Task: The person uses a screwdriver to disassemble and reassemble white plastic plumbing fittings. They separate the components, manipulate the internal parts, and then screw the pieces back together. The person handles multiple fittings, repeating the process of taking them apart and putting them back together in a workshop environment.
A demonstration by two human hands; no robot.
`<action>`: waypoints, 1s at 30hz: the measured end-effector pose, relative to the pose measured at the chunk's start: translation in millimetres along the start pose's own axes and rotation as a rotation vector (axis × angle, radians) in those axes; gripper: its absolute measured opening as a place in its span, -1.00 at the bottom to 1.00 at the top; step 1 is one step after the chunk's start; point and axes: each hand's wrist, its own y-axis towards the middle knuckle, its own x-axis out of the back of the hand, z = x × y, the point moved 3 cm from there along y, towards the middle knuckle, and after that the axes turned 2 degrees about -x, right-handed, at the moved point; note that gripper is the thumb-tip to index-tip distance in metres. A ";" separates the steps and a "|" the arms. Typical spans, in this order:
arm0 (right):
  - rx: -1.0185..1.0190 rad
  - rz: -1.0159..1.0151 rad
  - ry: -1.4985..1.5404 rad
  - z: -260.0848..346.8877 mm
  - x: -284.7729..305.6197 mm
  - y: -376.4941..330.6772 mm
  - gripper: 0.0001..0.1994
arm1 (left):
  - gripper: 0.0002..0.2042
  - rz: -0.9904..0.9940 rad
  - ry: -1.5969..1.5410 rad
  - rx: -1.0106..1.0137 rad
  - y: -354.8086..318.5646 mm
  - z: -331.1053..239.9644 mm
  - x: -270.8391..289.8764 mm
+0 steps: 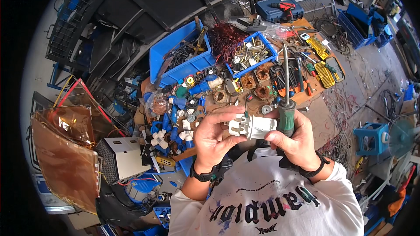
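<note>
In front of my chest, a white plastic plug-like part (262,127) with slots at its left end lies level between my hands. My left hand (211,136) is closed around the slotted end, thumb below and fingers above. A screwdriver (286,115) with a green and black handle stands upright in my right hand (302,142), its long metal shaft pointing away from me. The fingertips of that hand also touch the right end of the white part. A small dark piece by the slots is too small to make out.
Beyond my hands, the wooden workbench (326,88) bears a large blue crate (192,63) of cables, a smaller blue bin (258,63) of metal pieces, pliers (301,76), and a red drill (286,10). Blue and white fittings (166,124) crowd the left. A blue stool (371,139) stands right.
</note>
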 end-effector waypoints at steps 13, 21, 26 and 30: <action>-0.098 0.002 0.107 -6.0 0.0 4.1 -0.65 | -0.53 -0.041 0.055 -0.080 -1.1 -1.1 0.6; -0.144 -0.005 0.140 -11.5 -1.6 1.7 -0.65 | -0.52 -0.023 0.171 -0.143 -1.5 -6.5 3.2; -0.209 0.036 0.270 -20.3 -3.9 3.3 -0.63 | -0.55 -0.048 0.274 -0.177 -4.5 -8.2 2.4; -0.171 0.024 0.282 -18.8 -6.1 0.4 -0.65 | -0.57 -0.052 0.319 -0.200 -4.9 -9.9 1.2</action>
